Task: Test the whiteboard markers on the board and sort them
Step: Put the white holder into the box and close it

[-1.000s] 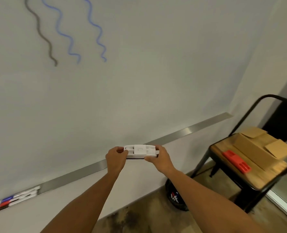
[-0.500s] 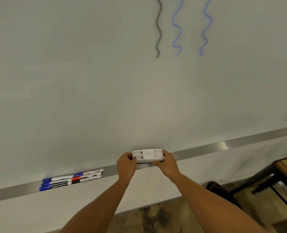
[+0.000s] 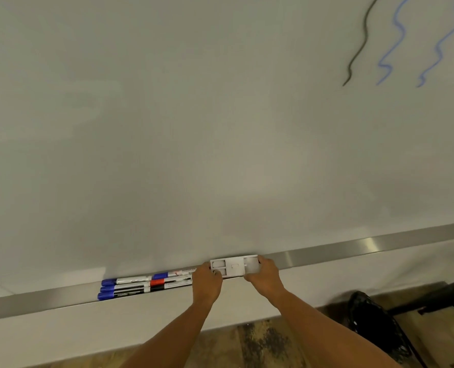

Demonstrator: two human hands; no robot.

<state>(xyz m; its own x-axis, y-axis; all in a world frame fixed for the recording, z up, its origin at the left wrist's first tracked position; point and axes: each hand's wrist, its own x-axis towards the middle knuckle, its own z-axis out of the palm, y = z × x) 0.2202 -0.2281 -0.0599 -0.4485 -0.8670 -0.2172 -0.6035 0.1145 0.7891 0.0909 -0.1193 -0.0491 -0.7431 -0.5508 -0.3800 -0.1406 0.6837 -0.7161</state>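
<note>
Wooden floor [image 3: 260, 346] and a dark bin [image 3: 374, 322] lie nearest; above them the left hand [image 3: 207, 284] and right hand [image 3: 263, 274] grip the ends of a white holder [image 3: 235, 266] at the ledge [image 3: 353, 248]. Beside it markers [image 3: 143, 285] lie together on the ledge, so sorting looks near its end. Farther up, the board [image 3: 194, 128] carries three test squiggles [image 3: 396, 41].

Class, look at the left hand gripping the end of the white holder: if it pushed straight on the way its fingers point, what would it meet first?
Probably the whiteboard just above the metal ledge; the left hand points forward toward it past the white holder. Depth is hard to judge.
</note>
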